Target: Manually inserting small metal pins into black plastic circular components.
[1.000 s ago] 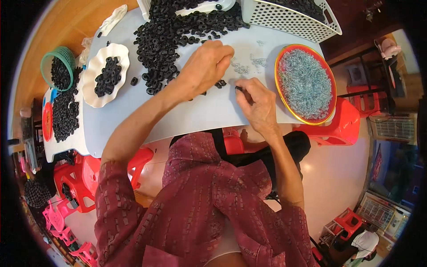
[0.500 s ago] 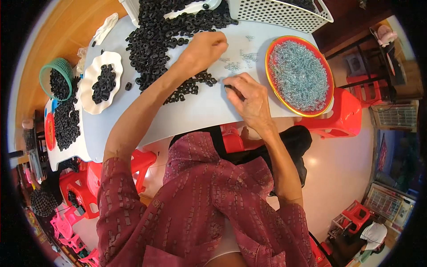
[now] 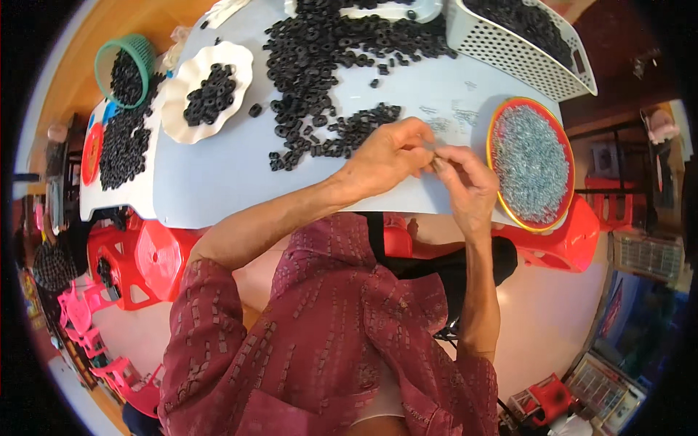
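My left hand (image 3: 389, 158) and my right hand (image 3: 471, 185) meet fingertip to fingertip above the table's near edge, both pinched closed. A tiny dark thing shows at the right fingertips, where a small black part was half a second ago. Whatever the left fingertips pinch is hidden. Just left of my left hand spreads a heap of small black parts (image 3: 302, 80), some ring-shaped. Close by my right hand, a red round tray with a yellow rim (image 3: 494, 190) holds many small shiny silvery-blue pieces (image 3: 531, 163). A few similar pieces (image 3: 465, 116) lie scattered on the table beyond my hands.
The pale table (image 3: 211, 178) also carries a white scalloped dish (image 3: 174, 123) of black parts. A white perforated basket (image 3: 523, 62) stands at the back right. On the left, a green basket (image 3: 105, 69) lies tipped among black parts. Red stools (image 3: 167, 258) stand below the table.
My left hand has come down and right from above the table to meet my right hand, its fingers now pinched against the right ones. The whole view has shifted, with the table things farther right.
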{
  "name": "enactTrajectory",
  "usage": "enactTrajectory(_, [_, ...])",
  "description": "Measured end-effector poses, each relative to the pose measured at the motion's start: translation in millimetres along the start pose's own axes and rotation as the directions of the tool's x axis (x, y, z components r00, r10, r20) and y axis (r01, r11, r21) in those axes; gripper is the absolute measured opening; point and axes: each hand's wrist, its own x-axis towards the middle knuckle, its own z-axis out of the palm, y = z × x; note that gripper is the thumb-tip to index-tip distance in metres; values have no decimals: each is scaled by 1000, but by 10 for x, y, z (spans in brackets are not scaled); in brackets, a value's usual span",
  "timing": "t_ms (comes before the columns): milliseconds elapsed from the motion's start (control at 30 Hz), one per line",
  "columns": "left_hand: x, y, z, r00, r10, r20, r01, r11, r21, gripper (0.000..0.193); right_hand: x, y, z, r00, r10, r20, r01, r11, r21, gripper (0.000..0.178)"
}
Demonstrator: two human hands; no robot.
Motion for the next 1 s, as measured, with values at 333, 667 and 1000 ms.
enactTrajectory(333, [-216, 207, -530, 835, 550, -21, -343, 550, 761, 7, -23, -21, -83, 998, 58, -18, -58, 997, -46, 17])
enactTrajectory(667, [-60, 106, -1297, 896, 417, 150, -183, 40, 982, 17, -11, 0, -26, 998, 56, 4, -55, 998, -31, 16])
enactTrajectory(1000, [27, 324, -960, 961, 92, -260, -22, 965, 261, 25, -20, 0, -39, 998, 61, -30, -62, 997, -42, 15])
